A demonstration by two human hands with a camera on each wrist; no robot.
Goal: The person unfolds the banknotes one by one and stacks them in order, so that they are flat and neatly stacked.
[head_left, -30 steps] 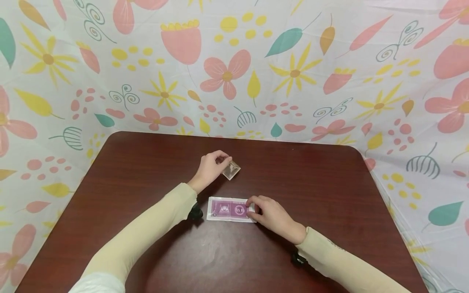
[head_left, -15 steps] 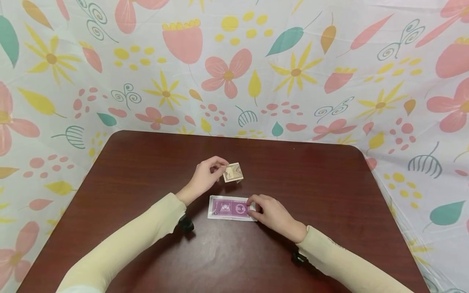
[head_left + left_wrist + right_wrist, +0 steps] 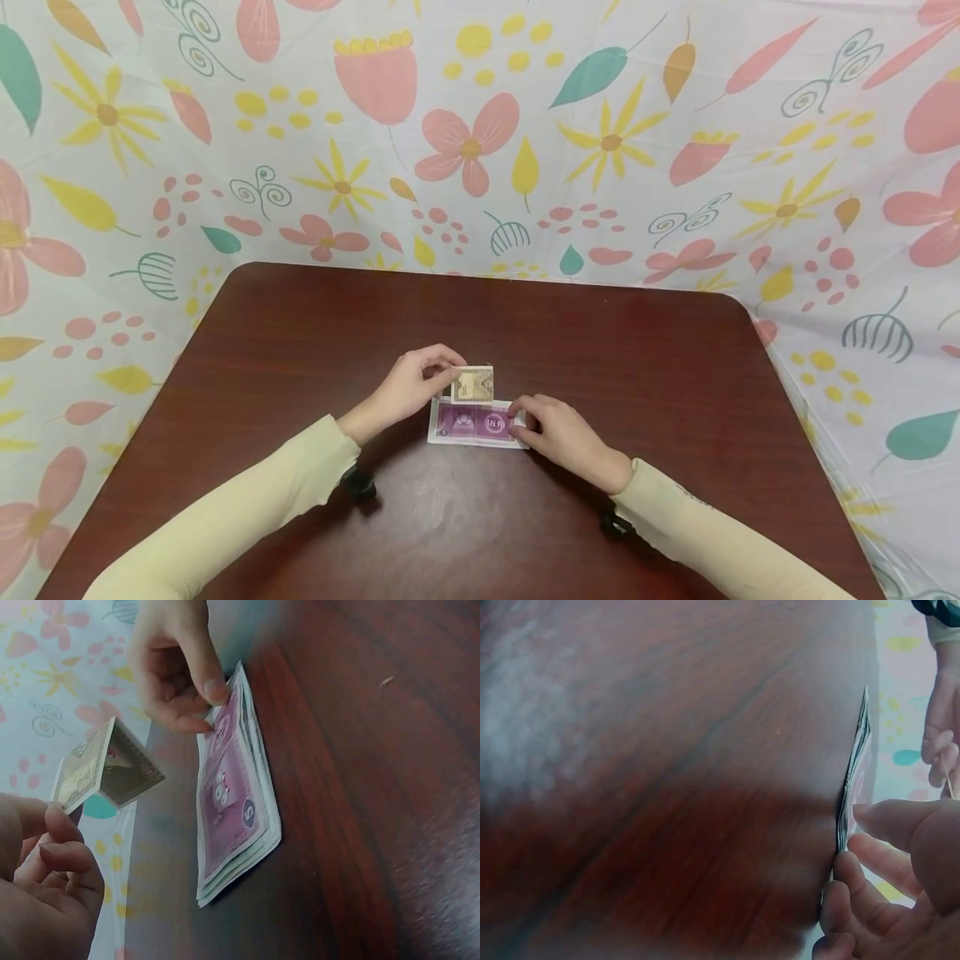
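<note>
My left hand (image 3: 401, 387) pinches a small brown-yellow banknote (image 3: 474, 385) by its left edge. In the left wrist view this note is folded over, its two halves spread in a V, and it hangs in the air. Below it, a stack of purple banknotes (image 3: 456, 423) lies flat on the table, printed side up. Several layered edges show along the stack (image 3: 244, 795) in the left wrist view. My right hand (image 3: 572, 440) holds the stack's right end with thumb and fingers. From the right wrist, the thumb (image 3: 889, 821) lies on its top face.
A dark reddish-brown wooden table (image 3: 465, 525) bears the notes. White cloth with a flower and leaf print (image 3: 465, 108) hangs along its back and sides. Dark wrist devices sit under both sleeves, such as the left one (image 3: 358, 483).
The left hand has drawn the brown note toward the stack, from behind it to above its back edge, turning the note's face forward. The right hand stays at the stack's right end.
</note>
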